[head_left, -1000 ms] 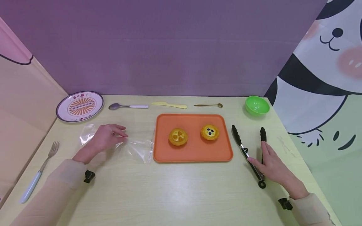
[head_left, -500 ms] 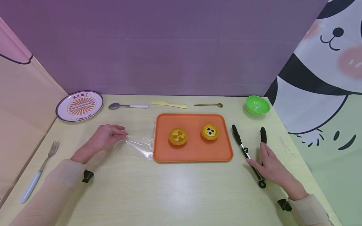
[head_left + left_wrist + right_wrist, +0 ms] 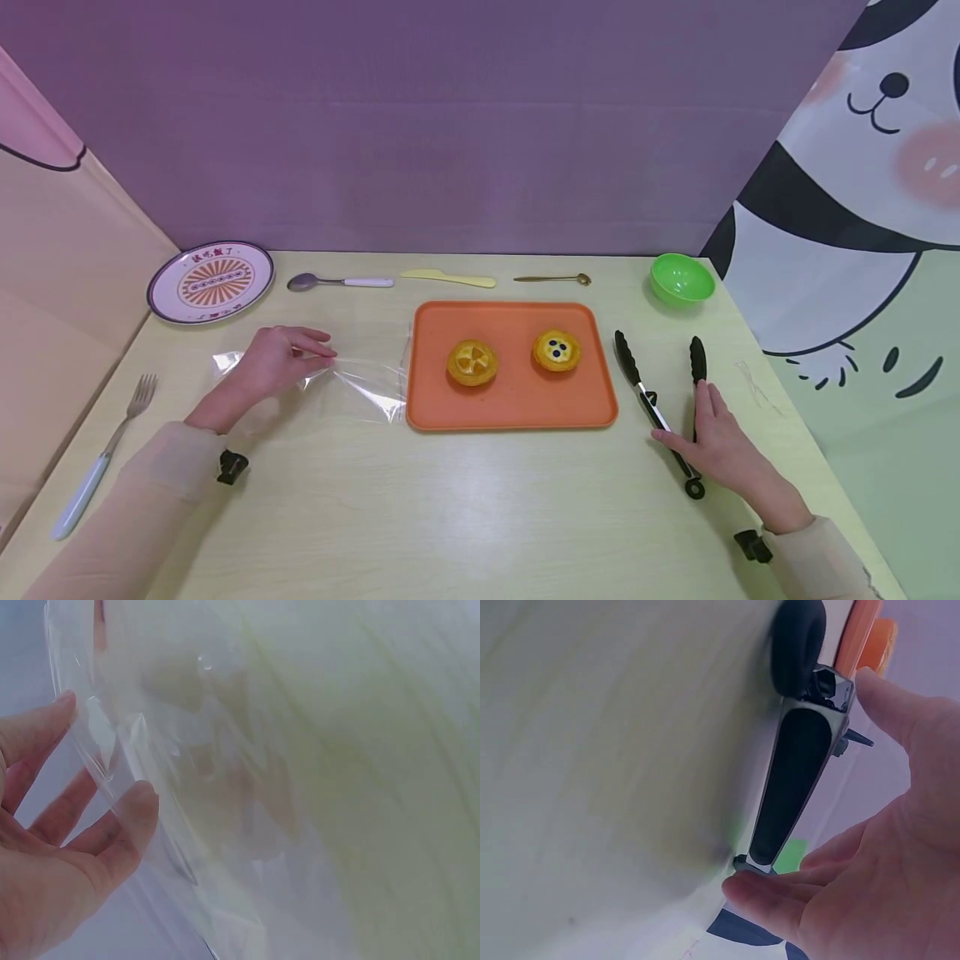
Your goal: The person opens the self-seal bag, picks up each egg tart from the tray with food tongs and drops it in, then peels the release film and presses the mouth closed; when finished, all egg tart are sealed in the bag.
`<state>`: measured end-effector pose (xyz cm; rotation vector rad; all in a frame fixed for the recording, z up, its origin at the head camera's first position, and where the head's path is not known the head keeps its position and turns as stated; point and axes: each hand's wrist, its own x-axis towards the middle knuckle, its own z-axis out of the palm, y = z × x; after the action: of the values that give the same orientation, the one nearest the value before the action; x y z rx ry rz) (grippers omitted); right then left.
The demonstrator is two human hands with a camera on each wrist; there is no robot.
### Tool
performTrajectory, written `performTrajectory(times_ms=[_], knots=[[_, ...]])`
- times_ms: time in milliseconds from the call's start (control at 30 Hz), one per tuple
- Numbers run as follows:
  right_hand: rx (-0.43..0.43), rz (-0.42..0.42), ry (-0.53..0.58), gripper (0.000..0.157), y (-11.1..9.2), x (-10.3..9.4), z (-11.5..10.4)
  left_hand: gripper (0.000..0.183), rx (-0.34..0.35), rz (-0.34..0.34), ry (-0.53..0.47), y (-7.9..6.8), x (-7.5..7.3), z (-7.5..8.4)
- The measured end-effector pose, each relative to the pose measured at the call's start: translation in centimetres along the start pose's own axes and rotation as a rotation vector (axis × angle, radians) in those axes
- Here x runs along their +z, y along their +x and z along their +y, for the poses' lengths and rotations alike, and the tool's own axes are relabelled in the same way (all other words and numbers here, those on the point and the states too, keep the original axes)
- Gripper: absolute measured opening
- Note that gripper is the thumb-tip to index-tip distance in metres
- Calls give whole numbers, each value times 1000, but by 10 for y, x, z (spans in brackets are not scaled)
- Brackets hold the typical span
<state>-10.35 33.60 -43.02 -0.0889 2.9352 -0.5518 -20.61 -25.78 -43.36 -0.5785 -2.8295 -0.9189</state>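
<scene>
A clear plastic bag lies on the table left of the orange tray. My left hand pinches its raised edge between thumb and index fingertip, and creases run from there across the film. In the left wrist view, the other fingers show at the film. My right hand rests over black-and-silver tongs, whose two arms stand spread apart. Its straight fingers lie along the right arm, with the thumb over the left one. An egg tart and a dotted egg tart sit on the tray.
Along the back lie a spoon, a yellow knife and a small gold spoon. A green bowl stands back right, a patterned plate back left. A fork lies at the left edge.
The bag's highlights and creases have shifted around my left fingertips. My right hand has slid slightly back toward me along the tongs. The tray and tarts stay put.
</scene>
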Motion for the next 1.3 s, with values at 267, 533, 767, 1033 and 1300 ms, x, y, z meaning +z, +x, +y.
performTrajectory(times_ms=[267,533,767,1033,1300], knots=[[57,7,-26,116,-1,2,-2,11,-25,-8,-18,0,-4,2],[68,88,-50,98,-2,6,-1,10,-2,14,-58,0,-4,2],[139,46,-59,111,0,6,-1,10,-9,22,-43,1,-4,3],[192,15,-65,103,2,6,-3,9,-31,-5,-42,-1,-5,0],[214,-24,-62,101,4,5,-4,9,-30,-15,-27,1,-5,-3]])
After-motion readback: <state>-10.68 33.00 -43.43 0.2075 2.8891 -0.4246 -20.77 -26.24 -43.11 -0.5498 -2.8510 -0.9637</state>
